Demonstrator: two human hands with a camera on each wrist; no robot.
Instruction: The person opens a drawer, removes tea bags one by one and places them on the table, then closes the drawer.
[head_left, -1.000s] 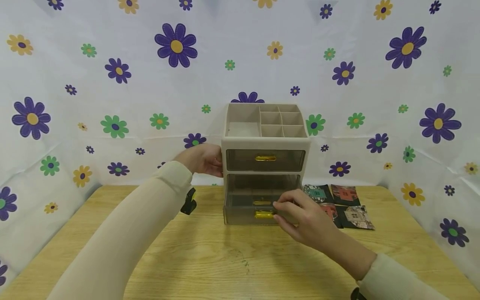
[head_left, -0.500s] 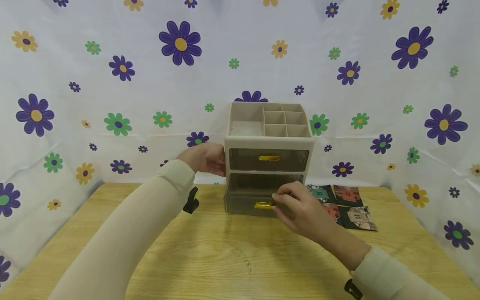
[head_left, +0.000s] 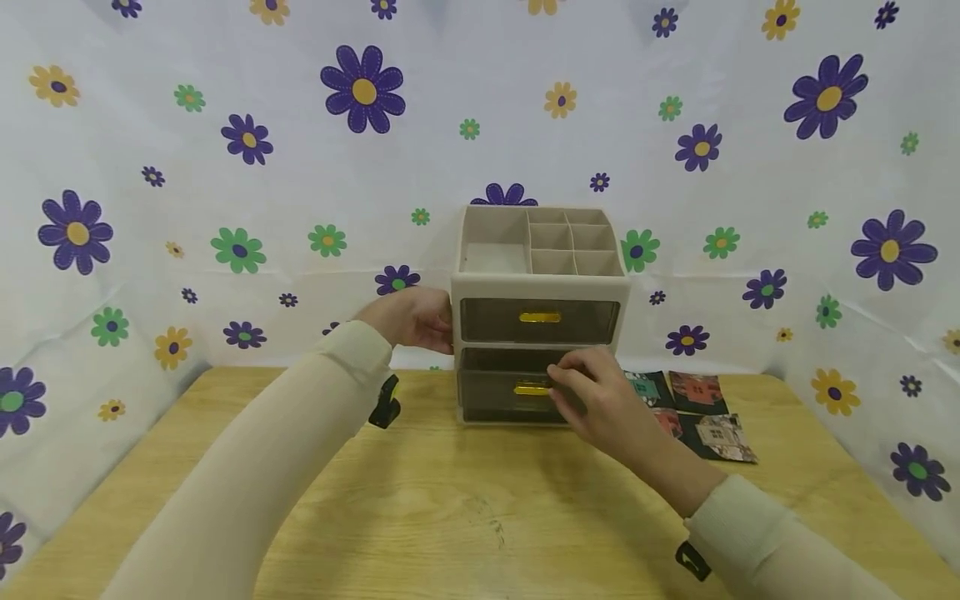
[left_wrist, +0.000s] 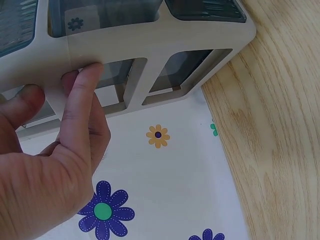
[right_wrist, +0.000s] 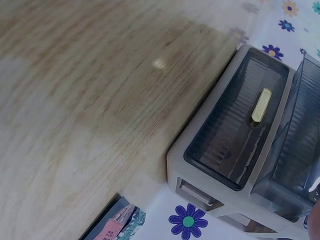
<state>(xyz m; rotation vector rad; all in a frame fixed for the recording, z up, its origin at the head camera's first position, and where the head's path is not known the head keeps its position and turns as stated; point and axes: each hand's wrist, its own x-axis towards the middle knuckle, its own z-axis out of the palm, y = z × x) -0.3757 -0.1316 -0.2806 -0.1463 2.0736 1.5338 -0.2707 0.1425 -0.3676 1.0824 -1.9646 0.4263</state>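
Note:
A beige desktop organizer (head_left: 540,287) with smoky clear drawers and gold handles stands at the back of the table. My left hand (head_left: 416,318) grips its left side; in the left wrist view, thumb and fingers (left_wrist: 82,107) hook around an upright between the side openings. My right hand (head_left: 600,400) pinches the right end of the gold handle (head_left: 531,388) on the middle drawer (head_left: 487,396), partly out. In the right wrist view, that drawer (right_wrist: 295,145) juts past the shut bottom drawer (right_wrist: 235,120). Only a sliver of my right hand shows there, at the right edge.
Several dark picture cards (head_left: 723,437) lie on the wooden table (head_left: 420,508) right of the organizer; some also show in the right wrist view as cards (right_wrist: 117,220). A flowered white cloth (head_left: 277,167) hangs behind. The organizer's top has open compartments (head_left: 498,250).
The middle drawer has slid back into the organizer, my right hand moving inward with it. My left hand keeps its hold on the organizer's side. The head view has shifted slightly.

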